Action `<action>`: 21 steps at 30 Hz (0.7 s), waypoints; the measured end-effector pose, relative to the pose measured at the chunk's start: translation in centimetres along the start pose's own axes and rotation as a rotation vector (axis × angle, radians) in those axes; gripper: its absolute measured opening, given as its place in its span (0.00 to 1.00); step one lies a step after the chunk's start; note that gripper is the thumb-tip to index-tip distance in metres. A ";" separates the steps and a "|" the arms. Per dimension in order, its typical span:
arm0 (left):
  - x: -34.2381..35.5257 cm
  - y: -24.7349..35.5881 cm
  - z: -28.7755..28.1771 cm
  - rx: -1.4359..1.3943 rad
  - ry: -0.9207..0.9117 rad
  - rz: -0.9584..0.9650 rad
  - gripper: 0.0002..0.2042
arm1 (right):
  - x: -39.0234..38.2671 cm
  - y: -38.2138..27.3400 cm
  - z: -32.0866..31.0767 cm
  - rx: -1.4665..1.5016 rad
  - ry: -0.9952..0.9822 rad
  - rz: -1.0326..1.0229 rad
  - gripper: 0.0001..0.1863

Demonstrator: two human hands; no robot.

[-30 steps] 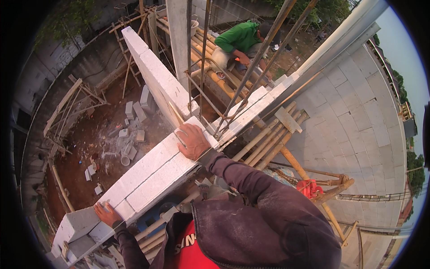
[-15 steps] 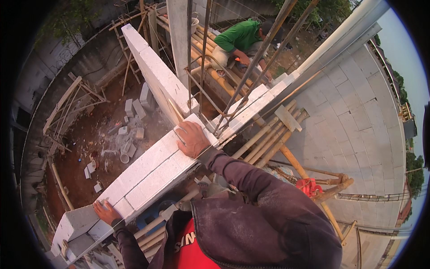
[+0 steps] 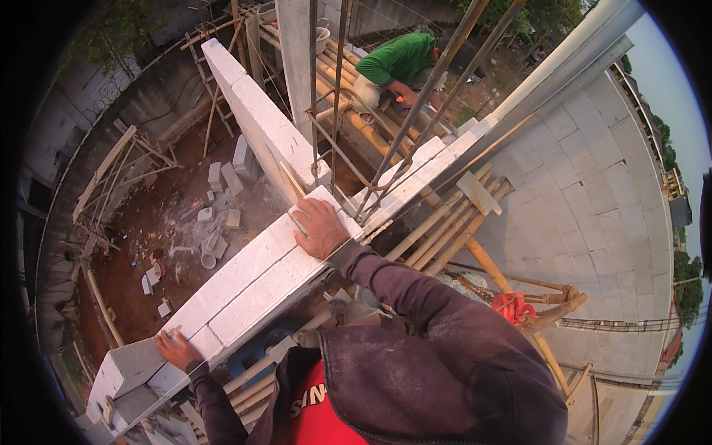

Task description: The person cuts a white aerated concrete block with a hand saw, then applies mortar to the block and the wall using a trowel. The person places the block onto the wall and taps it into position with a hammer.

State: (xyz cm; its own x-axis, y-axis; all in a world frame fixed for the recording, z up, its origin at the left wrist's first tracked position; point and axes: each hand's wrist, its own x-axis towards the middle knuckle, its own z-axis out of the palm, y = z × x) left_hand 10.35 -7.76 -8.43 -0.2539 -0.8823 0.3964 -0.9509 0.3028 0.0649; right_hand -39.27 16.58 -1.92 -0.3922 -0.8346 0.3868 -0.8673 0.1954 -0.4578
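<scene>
A long white lightweight concrete block (image 3: 239, 268) lies on top of the wall in front of me. My right hand (image 3: 321, 228) rests on its far right end, near the wall corner, palm down with the fingers spread. On the left end my left hand (image 3: 176, 350) lies with its fingers apart, next to a step down to a grey-white block (image 3: 122, 368). A thin string runs along the near side of the wall, passing by both wrists. Each hand touches the block from above; its far side is hidden.
Steel rebar (image 3: 412, 141) rises at the corner beside a concrete post (image 3: 298, 70). Another white wall (image 3: 256, 111) leads away. A person in a green shirt (image 3: 400, 59) crouches on bamboo scaffolding. Bamboo poles (image 3: 437, 236) and a red chain hoist (image 3: 512, 307) are at right. Rubble lies below left.
Both my hands stay at the same places on the block. The person in green has bent lower, the head and arm shifting slightly. My view has moved a little.
</scene>
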 end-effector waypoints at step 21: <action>-3.4 6.0 -5.6 -0.239 0.043 -0.231 0.24 | 0.0 1.3 2.3 -0.071 0.017 -0.171 0.20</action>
State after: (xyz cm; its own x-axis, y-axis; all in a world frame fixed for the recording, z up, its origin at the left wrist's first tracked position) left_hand 6.49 -0.94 -4.24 -0.0236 -0.9231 0.3838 -0.9125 0.1767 0.3688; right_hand -39.67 15.67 -4.32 -0.2419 -0.8500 0.4681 -0.9409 0.0876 -0.3272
